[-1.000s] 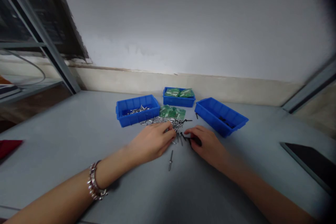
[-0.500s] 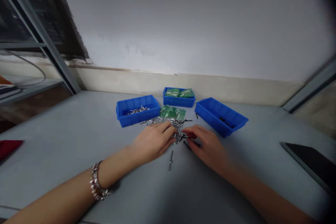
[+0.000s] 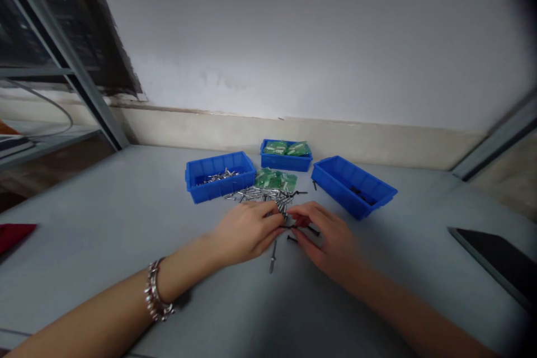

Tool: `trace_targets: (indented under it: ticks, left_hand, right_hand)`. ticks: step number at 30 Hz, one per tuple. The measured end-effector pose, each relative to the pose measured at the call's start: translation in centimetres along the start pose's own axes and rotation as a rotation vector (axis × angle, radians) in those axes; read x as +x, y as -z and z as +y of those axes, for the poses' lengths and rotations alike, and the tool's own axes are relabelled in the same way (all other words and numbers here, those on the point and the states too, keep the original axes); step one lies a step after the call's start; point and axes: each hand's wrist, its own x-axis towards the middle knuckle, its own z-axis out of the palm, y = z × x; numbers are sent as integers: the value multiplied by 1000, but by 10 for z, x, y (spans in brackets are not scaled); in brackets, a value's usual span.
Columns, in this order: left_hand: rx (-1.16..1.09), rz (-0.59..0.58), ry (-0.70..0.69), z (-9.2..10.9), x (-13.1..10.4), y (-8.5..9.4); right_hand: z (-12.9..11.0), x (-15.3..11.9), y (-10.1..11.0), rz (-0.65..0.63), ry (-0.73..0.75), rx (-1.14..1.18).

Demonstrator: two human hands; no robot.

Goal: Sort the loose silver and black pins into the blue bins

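My left hand (image 3: 249,230) is closed at the near edge of a pile of silver screws (image 3: 260,194), its fingertips pinching one end of a thin black screw (image 3: 289,227). Facing it, my right hand (image 3: 325,235) pinches the same dark piece between thumb and fingers. Black screws lie under and beside my right hand. One silver screw (image 3: 273,257) rests alone on the grey table, nearer than the pile. Behind the pile is a green bag (image 3: 276,180) of parts. My fingers partly hide the pile.
A left blue bin (image 3: 220,185) holds silver screws, a right blue bin (image 3: 352,193) dark screws, and a rear blue bin (image 3: 286,163) green bags. A dark flat object (image 3: 490,257) lies at the right, a red item (image 3: 15,239) at the far left.
Both hands have shifted slightly nearer and closer together. The thin dark screw now spans between their fingertips, and the black screws by my right hand have moved.
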Motion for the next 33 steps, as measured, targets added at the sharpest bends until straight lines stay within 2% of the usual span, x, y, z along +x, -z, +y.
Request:
trace_targets:
  ticks: [8, 17, 33]
  left_hand:
    - [3, 29, 40, -2, 1, 2]
    - [-6, 52, 41, -1, 0, 1]
    - [-34, 70, 31, -1, 0, 0]
  right_hand:
    - [5, 0, 0, 44, 70, -92]
    - [6, -2, 1, 55, 72, -137]
    - [3, -1, 2, 57, 73, -81]
